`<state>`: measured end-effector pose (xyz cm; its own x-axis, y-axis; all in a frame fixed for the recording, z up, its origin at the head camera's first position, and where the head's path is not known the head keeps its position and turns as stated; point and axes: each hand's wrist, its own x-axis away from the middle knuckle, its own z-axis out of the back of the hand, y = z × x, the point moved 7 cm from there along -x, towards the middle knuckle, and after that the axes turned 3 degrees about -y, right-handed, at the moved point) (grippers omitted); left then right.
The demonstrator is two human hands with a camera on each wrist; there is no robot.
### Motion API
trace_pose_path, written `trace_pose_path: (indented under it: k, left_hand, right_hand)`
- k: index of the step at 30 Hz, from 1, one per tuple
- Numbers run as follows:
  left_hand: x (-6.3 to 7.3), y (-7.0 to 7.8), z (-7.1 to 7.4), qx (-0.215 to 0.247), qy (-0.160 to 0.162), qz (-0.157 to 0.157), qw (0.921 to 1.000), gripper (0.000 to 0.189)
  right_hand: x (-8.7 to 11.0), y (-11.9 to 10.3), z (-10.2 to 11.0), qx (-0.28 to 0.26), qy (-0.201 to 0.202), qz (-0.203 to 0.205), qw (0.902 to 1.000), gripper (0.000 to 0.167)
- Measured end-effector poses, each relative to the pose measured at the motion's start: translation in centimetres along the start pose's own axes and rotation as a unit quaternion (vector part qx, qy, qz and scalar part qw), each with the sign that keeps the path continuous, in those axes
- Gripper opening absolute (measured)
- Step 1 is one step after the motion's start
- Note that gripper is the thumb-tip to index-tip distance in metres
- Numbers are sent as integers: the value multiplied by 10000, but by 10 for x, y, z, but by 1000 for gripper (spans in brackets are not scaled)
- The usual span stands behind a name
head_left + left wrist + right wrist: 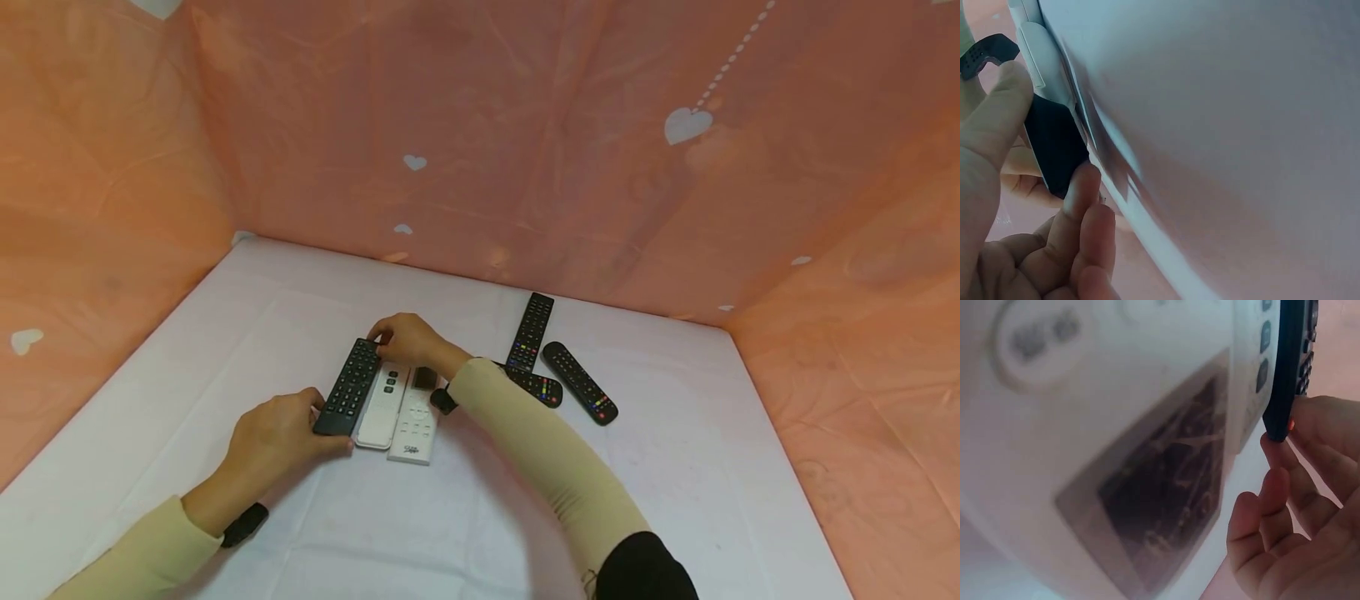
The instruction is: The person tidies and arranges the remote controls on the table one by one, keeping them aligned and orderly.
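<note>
A black remote control (348, 392) lies leftmost in a side-by-side row with two white remotes. My left hand (273, 435) pinches its near end between thumb and fingers; in the left wrist view its dark end (1055, 140) sits between them. The far end is pinched by my right hand (414, 342), and in the right wrist view thumb and finger meet at that dark tip (1279, 419). Beside it lies a plain white remote (381, 412) with a few dark buttons. Next to that is a white remote with a dark display (414, 425), its upper part close under my right wrist.
To the right are three black remotes: one at the back (531, 329), one slanted (579, 383), and one (542, 388) partly hidden behind my right sleeve. Orange sheets with pale hearts (687, 126) wall in the white tabletop (675, 500).
</note>
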<state>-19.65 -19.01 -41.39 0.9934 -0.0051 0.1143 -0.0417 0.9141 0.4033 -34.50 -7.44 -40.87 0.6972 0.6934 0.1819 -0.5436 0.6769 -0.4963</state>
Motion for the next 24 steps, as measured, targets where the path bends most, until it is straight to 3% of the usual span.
trace_pose_path:
  k: [24]
  left_hand:
    - [-2,5,-7,-159,-278,-63,9995,64]
  right_hand:
    - [-5,-2,-10,381,-236,-25,9990,27]
